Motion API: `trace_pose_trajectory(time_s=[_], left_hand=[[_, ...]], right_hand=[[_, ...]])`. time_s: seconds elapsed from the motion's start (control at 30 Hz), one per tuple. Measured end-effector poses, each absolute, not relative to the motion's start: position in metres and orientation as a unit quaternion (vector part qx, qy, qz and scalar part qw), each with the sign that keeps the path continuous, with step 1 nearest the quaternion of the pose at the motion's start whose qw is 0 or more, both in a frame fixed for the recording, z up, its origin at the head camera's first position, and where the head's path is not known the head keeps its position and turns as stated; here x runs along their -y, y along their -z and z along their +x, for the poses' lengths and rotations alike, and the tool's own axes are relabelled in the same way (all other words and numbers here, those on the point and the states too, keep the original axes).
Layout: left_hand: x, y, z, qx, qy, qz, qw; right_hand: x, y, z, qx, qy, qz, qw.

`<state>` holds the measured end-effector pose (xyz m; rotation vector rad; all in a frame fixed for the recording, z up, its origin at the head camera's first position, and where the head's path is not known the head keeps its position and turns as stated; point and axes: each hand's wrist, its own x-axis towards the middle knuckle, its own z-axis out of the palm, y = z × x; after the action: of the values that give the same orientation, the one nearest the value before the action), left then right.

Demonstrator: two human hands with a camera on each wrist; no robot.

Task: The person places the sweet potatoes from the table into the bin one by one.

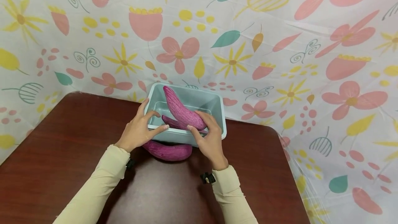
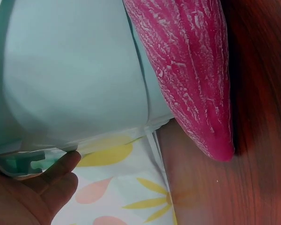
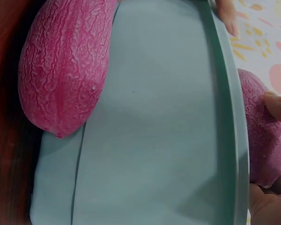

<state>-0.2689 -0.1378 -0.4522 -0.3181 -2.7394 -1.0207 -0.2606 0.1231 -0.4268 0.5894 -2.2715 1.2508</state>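
A light blue-grey plastic bin (image 1: pixel 183 137) stands at the back of the table. My right hand (image 1: pixel 211 141) grips a purple, wrinkled, curved sweet potato (image 1: pixel 178 108) inside the bin, thumb on the near side and fingers over its thick end. Beneath it lies another purple sweet potato (image 1: pixel 171 122), mostly covered. My left hand (image 1: pixel 138 130) holds the bin's front-left corner, its thumb across the front rim. In the left wrist view, fingertips (image 2: pixel 72 159) touch the bin's outer side. A third sweet potato (image 1: pixel 169 152) lies on the table against the bin's front wall.
The dark reddish-brown table (image 1: pixel 155 193) extends toward me and to both sides. Right behind the bin hangs a white sheet (image 1: pixel 192 65) printed with flowers. A small black device (image 1: pixel 207 178) is strapped to my right wrist.
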Motion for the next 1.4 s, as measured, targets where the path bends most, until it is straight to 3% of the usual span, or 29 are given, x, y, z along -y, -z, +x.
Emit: trace_pose_trajectory(time_s=[0.6,1.4], left_hand=[[0.136,0.453,-0.268,0.926,0.349,-0.106,0.101],[0.138,0.453,-0.270,0.926,0.346,-0.112,0.105]], right_hand=[[-0.121,0.422,-0.266,0.820,-0.472,0.197,0.258],[-0.134,0.431,-0.225,0.816,-0.459,0.225,0.269]])
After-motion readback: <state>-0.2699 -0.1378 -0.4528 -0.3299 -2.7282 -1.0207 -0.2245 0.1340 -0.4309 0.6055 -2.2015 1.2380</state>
